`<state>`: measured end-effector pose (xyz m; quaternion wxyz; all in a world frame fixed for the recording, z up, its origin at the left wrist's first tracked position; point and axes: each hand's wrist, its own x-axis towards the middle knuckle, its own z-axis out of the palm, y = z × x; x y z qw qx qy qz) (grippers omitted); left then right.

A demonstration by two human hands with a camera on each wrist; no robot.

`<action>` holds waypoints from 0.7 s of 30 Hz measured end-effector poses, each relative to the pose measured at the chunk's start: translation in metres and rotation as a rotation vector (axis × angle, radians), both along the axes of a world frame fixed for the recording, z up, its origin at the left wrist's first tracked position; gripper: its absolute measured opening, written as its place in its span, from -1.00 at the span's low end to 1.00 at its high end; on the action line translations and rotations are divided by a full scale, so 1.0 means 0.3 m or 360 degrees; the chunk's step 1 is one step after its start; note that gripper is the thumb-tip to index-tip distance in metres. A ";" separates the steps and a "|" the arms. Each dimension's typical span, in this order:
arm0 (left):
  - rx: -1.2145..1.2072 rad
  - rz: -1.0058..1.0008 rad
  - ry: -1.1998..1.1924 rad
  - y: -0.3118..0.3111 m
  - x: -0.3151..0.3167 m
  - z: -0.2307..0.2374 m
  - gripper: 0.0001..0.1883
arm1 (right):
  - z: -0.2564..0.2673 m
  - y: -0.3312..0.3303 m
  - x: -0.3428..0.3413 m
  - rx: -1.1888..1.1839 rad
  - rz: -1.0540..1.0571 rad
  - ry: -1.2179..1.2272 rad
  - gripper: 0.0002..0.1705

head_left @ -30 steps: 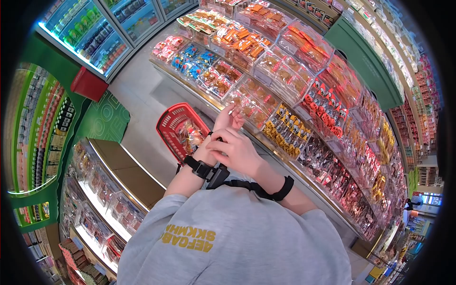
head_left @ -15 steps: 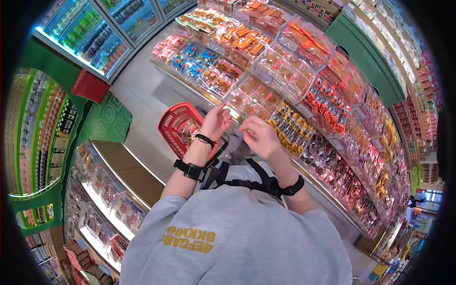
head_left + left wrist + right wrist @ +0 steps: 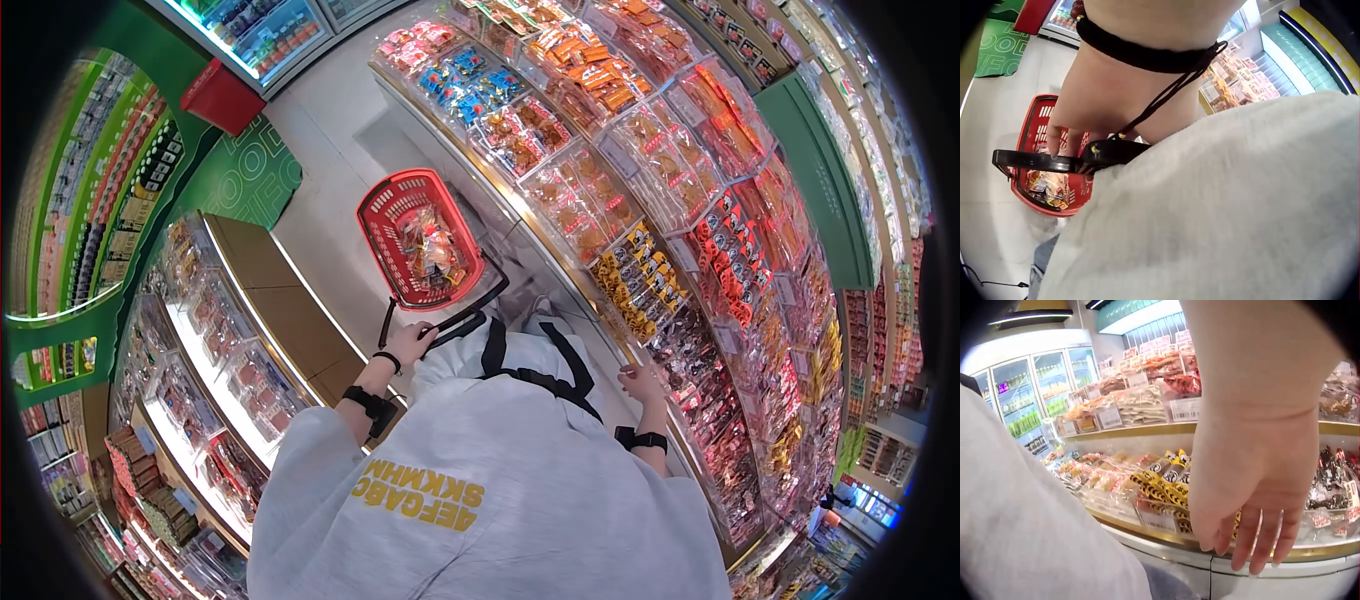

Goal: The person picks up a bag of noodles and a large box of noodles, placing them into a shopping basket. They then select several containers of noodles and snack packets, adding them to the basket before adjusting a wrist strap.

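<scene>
My left hand [image 3: 410, 343] holds the black handle [image 3: 1047, 161] of a red shopping basket [image 3: 378, 225], with fingers around the bar in the left wrist view. Several clear-wrapped snack packs [image 3: 437, 252] lie inside the basket, which is low in front of my body. On the other side, my right hand [image 3: 1254, 481] hangs with loose fingers and nothing in it. It is beside the front edge of the snack display [image 3: 520, 215], near yellow-and-black packets [image 3: 1169, 478].
Tiered bins of wrapped snacks [image 3: 640, 150] rise along the right. A lit, lower shelf unit [image 3: 230, 350] runs along the left. Grey floor [image 3: 320, 130] lies between them, leading toward glass-door fridges [image 3: 270, 40] and a red bin [image 3: 222, 97].
My hands have moved apart from in front of my chest. The left has come down onto the basket handle; the right has dropped to my side. The view has shifted, bringing the whole basket into sight.
</scene>
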<state>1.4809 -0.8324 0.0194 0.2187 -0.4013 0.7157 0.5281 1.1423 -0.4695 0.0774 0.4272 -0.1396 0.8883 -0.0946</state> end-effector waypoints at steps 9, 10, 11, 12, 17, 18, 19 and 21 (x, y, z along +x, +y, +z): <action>-0.0064 -0.0133 -0.0050 0.007 0.011 0.079 -0.32 | -0.166 -0.041 0.007 0.0245 -0.0055 -0.0372 -0.69; -0.0064 -0.0125 -0.0047 0.004 0.022 0.067 -0.32 | -0.170 -0.061 -0.003 0.0138 -0.0051 -0.0342 -0.69; -0.0255 -0.0106 0.0003 0.002 0.039 0.048 -0.39 | -0.173 -0.081 -0.015 0.0031 -0.0047 -0.0310 -0.69; -0.0447 -0.0087 0.0054 -0.009 0.050 0.054 -0.46 | -0.164 -0.109 -0.023 0.0029 -0.0040 -0.0304 -0.69; -0.0391 -0.0013 -0.0037 -0.091 0.162 0.063 -0.58 | -0.145 -0.185 -0.076 -0.0170 0.0012 -0.0231 -0.69; -0.0339 -0.0023 -0.0058 -0.099 0.173 0.097 -0.60 | -0.142 -0.192 -0.082 -0.0175 -0.0018 -0.0218 -0.69; -0.0388 -0.0041 -0.0100 -0.098 0.182 0.120 -0.62 | -0.132 -0.203 -0.085 -0.0155 0.0055 -0.0182 -0.68; -0.0338 0.0101 -0.0118 -0.083 0.233 0.060 -0.63 | -0.113 -0.207 -0.079 -0.0129 0.0069 -0.0133 -0.68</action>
